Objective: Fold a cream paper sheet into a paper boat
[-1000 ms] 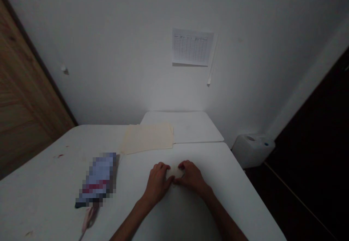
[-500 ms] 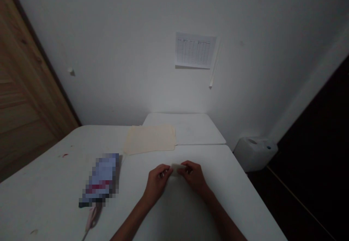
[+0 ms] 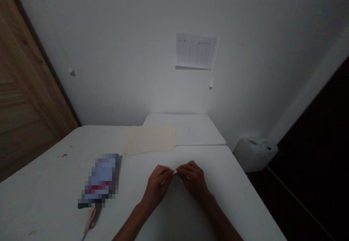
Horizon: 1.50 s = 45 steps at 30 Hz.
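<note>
My left hand (image 3: 157, 184) and my right hand (image 3: 194, 180) meet at the middle of the white table (image 3: 54, 175), fingertips nearly touching. Between them they pinch a small piece of pale paper (image 3: 175, 172), and only a thin sliver of it shows. The rest is hidden by my fingers. To the left of my hands lies a pixelated blue-and-red flat package (image 3: 100, 181). A thin pink-handled item (image 3: 91, 220) lies against its near end.
Cream paper sheets or a manila folder (image 3: 150, 139) lie at the table's far edge, overlapping a second white table (image 3: 188, 128). A white plastic container (image 3: 255, 154) stands beyond the right edge. A wooden door (image 3: 27, 70) is at left; a printed sheet (image 3: 195, 51) hangs on the wall.
The pale paper has gone from a wider visible piece to a thin sliver between my fingertips. My hands have drawn closer together around it. The view has shifted slightly.
</note>
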Available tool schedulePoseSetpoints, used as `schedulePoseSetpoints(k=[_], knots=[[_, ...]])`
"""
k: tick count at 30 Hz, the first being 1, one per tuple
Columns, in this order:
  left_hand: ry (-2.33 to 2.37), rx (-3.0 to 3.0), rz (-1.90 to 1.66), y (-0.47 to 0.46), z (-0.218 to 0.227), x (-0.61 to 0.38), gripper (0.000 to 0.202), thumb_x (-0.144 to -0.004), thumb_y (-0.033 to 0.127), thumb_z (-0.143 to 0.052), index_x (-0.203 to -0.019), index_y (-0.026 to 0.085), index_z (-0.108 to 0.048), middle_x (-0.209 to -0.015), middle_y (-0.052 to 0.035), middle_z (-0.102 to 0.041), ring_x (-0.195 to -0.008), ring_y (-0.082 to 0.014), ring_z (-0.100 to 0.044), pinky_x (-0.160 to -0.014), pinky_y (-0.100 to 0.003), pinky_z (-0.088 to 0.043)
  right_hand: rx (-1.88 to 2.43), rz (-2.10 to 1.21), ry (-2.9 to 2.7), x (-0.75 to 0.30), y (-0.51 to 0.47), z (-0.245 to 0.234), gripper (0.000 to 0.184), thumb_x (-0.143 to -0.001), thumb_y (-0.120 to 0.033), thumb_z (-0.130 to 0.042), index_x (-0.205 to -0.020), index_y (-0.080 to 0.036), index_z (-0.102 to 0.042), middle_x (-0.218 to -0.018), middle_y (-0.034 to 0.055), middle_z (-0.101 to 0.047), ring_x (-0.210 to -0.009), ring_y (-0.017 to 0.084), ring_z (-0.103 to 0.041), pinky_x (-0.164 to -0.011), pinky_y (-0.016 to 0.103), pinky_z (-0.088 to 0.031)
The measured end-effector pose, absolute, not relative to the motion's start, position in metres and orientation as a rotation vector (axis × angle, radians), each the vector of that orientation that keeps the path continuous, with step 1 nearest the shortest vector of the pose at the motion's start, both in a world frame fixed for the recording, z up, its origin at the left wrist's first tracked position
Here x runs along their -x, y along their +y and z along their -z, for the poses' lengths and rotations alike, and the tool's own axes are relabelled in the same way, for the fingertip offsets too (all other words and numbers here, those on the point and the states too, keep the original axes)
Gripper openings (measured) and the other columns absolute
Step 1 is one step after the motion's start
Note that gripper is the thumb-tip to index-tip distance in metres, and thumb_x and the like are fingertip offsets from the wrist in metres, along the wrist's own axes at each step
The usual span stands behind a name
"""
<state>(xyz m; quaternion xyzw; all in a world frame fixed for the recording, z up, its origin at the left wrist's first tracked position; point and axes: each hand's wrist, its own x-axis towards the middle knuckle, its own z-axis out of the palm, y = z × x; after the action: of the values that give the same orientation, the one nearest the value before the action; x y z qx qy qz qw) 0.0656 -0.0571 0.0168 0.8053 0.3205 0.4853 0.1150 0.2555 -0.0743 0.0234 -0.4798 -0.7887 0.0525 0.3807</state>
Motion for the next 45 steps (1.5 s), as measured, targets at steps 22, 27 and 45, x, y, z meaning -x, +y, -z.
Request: schedulePoseSetpoints(k=[22, 27, 45], knots=[[0.875, -2.449, -1.43, -0.055, -0.021, -0.063, 0.015, -0.09, 0.018, -0.055, -0.095, 0.023, -0.069, -0.089, -0.0053, -0.066, -0.081, -0.0168, -0.058, -0.069, -0.029, -0.049, 1.195, -0.15, -2.01, -0.262, -0.072, -0.019, 0.023, -0.094, -0.028, -0.051, -0.103, -0.031, -0.072, -0.103, 0.002, -0.071, -0.089, 0.019, -0.056, -0.077, 0.031, -0.05], [0.888, -2.377, -1.471, -0.055, -0.023, -0.064, 0.014, -0.09, 0.02, -0.056, -0.096, 0.023, -0.068, -0.093, -0.0061, -0.067, -0.085, -0.018, -0.059, -0.073, -0.033, -0.051, 1.12, -0.068, -1.981, -0.264, -0.071, -0.017, 0.022, -0.092, -0.023, -0.054, -0.102, -0.029, -0.072, -0.101, 0.0026, -0.071, -0.086, 0.019, -0.056, -0.074, 0.03, -0.051], [1.145, -2.136, -1.273, -0.056, -0.018, -0.063, 0.028, -0.087, 0.033, -0.055, -0.111, 0.018, -0.061, -0.107, -0.0078, -0.068, -0.09, -0.0197, -0.066, -0.079, -0.033, -0.056, 0.955, -0.011, -1.92, -0.257, -0.073, -0.02, 0.018, -0.087, -0.017, -0.059, -0.102, -0.024, -0.069, -0.099, 0.0049, -0.071, -0.085, 0.019, -0.058, -0.073, 0.033, -0.051]])
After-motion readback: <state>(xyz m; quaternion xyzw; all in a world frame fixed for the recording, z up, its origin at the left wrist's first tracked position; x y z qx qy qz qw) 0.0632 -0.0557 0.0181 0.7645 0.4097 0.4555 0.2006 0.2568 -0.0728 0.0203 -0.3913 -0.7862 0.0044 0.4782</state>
